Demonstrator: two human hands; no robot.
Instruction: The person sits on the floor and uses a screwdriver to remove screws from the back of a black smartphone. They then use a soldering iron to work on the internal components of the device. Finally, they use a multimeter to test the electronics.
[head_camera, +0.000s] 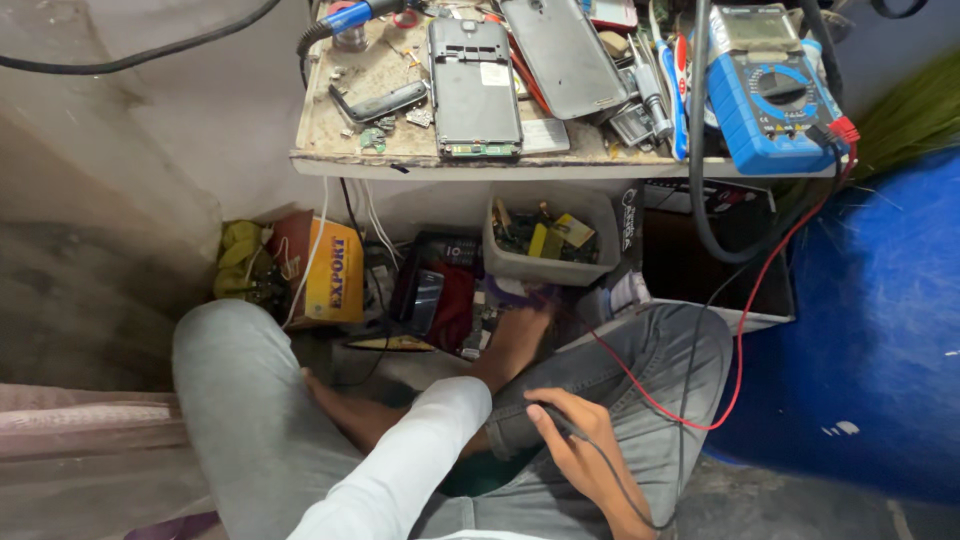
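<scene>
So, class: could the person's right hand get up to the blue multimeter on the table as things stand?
Probably yes. The right hand rests low on the knee, closed around a black test lead, and the blue multimeter lies near the table edge on that side. Only loose wires hang between.

Black probe lead (585, 445) lying across the lap, thin and dark, pinched at its tip; red lead (740, 330) looping down beside it from the tabletop.
</scene>
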